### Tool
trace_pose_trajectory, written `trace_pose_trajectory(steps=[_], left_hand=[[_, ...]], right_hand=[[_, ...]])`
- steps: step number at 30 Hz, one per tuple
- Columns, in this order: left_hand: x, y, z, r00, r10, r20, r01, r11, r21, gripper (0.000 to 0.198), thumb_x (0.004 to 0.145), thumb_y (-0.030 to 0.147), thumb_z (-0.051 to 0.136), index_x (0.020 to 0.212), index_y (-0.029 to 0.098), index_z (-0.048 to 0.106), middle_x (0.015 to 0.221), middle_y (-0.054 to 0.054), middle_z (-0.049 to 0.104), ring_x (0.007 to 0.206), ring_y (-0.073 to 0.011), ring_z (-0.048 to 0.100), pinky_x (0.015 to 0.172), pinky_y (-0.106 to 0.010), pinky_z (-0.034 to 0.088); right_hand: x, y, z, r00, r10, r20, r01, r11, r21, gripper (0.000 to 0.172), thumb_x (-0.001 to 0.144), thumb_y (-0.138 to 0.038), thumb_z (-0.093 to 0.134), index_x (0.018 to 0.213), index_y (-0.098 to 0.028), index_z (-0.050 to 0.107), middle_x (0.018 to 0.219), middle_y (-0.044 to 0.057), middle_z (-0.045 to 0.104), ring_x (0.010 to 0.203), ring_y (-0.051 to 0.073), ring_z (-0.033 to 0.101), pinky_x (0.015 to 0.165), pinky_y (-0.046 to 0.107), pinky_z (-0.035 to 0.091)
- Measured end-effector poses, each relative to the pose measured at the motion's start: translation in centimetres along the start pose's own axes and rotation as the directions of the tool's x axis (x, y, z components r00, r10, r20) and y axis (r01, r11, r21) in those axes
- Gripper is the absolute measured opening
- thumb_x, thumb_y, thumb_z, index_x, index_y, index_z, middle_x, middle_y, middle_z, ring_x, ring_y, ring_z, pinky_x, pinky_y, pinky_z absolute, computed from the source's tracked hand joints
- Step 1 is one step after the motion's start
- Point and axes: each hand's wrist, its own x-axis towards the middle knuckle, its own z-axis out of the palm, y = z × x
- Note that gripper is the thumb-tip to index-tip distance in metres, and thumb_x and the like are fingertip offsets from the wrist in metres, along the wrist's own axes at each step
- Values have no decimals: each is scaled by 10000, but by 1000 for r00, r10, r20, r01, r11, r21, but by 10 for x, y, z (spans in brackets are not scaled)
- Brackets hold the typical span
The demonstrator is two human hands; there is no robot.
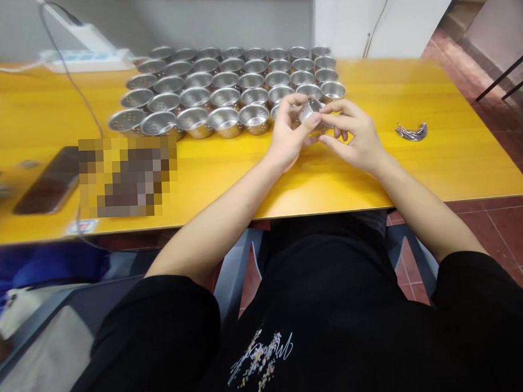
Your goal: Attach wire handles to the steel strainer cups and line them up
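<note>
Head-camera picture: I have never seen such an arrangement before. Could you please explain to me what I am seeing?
No machine is at work here: these are a person's own bare hands. The single picture comes from a camera worn on the head, looking forward and down. The left hand and right hand together hold a small metal cup. On the yellow table stand rows of similar perforated cups; thin curved metal pieces lie rightward, a dark, phone-like object leftward.
</note>
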Motion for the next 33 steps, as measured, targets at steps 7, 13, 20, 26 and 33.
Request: trace_pose_trajectory(steps=[7, 13, 20, 26, 33], left_hand=[[-1, -1, 1, 999, -35, 32, 37, 998, -52, 700, 887, 797, 924, 1368, 400, 605, 1424, -45, 763, 1294, -293, 806, 999, -436, 723], [0, -4, 4, 1000, 27, 9, -27, 999, -33, 724, 916, 762, 919, 1482, 450, 594, 1538, -54, 718, 1397, -308, 751, 1061, -450, 711], [-8, -1, 13, 990, -126, 65, 123, 991, 56, 942, 926, 618, 941, 1695, 417, 433, 1733, -140, 544, 1360, -298, 747, 1015, -438, 719], [-15, 7, 23, 971, -184, 150, 168, 979, 114, 616, 947, 473, 900, 1446, 241, 622, 1372, -111, 721, 1013, -152, 736, 791, -245, 661], [-15, 27, 23, 902, -328, 282, 296, 943, 151, 434, 979, 527, 902, 1137, 172, 708, 736, 69, 544, 597, -65, 468, 568, -195, 387]], right_hand=[[2, -2, -1, 997, 34, -75, -39, 998, -58, 514, 1034, -674, 784, 1414, -329, 813, 1481, 137, 754, 1487, 409, 589, 1129, 534, 611], [16, -1, 5, 998, 38, -56, -39, 999, -25, 789, 1004, -651, 857, 1633, -273, 566, 1582, 190, 726, 1464, 375, 686, 1170, 518, 622], [67, 55, -60, 967, 190, -171, -216, 965, -152, 917, 935, -698, 954, 1685, -382, 529, 1465, 40, 775, 1370, 338, 636, 1127, 500, 594], [103, 116, -139, 838, 429, -338, -536, 765, -358, 883, 1026, -294, 933, 1717, -88, 422, 1567, 199, 698, 1245, 192, 679, 1124, 326, 509], [126, 183, -187, 778, 509, -369, -625, 565, -538, 959, 1027, -382, 891, 1726, 45, 392, 1621, 310, 638, 1423, 251, 680, 1040, 324, 480]])
